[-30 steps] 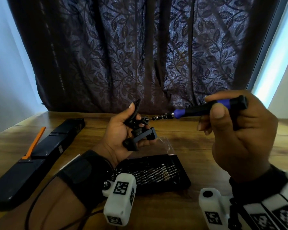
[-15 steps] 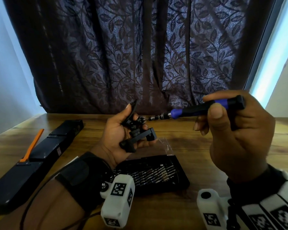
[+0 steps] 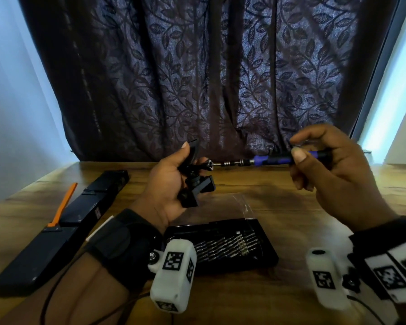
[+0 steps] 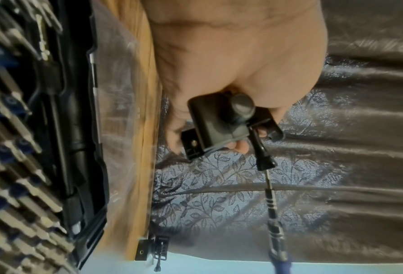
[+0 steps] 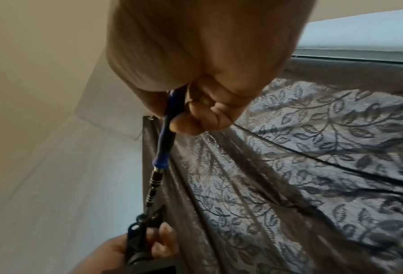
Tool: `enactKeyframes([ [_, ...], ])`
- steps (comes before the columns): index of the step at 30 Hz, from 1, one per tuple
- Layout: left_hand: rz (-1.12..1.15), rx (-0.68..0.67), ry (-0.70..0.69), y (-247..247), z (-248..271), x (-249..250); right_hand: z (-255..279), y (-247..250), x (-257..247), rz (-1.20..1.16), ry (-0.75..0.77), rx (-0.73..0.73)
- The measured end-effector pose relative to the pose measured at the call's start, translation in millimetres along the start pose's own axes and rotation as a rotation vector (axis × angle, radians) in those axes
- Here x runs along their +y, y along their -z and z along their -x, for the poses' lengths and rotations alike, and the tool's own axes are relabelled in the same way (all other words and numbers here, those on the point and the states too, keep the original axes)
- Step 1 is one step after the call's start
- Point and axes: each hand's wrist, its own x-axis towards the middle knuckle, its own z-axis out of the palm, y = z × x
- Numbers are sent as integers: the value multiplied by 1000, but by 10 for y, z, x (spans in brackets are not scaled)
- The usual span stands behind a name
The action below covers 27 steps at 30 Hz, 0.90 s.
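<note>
Black plastic mount [image 3: 198,184]: held up off the wooden table [image 3: 291,200], above and just behind the open bit case [image 3: 263,259]; gripped in left hand [image 3: 167,184], thumb and fingers curled round its body, flat plate end up by the fingertips; black thumbscrew [image 3: 208,164] projecting sideways toward the right.
Precision screwdriver [image 3: 275,159], blue and black handle, ribbed metal shaft: roughly level; tip set against the thumbscrew head, possibly seated in it, the join too blurred to tell; pinched in right hand [image 3: 333,174] between thumb and curled fingers.
Bit case: rows of metal bits; clear lid [image 3: 242,202] lying flat behind it.
Long black boxes [image 3: 87,207]: left of table; orange strip [image 3: 63,204] alongside.
Dark leaf-patterned curtain [image 3: 220,78]: behind the table.
</note>
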Motion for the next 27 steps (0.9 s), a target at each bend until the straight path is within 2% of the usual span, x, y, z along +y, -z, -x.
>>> enactKeyframes([
  [5,-67,25,-34,-67,82,32,-13,79,168,-56,-118,-76],
  [10,-134,23,-35,-73,125,68,-33,179,332,-117,-206,-12],
  [13,-165,-13,-33,-90,139,87,-34,193,389,-197,-232,24],
  [16,-238,-60,-55,-105,145,87,-22,227,415,-168,-250,44],
  [21,-330,-95,-200,-127,190,69,-4,217,519,-154,-284,4],
  [24,-250,-103,-347,-150,233,34,4,222,550,-228,-284,-20],
  [27,-229,-196,-523,-125,241,-7,4,238,544,-292,-215,-39],
])
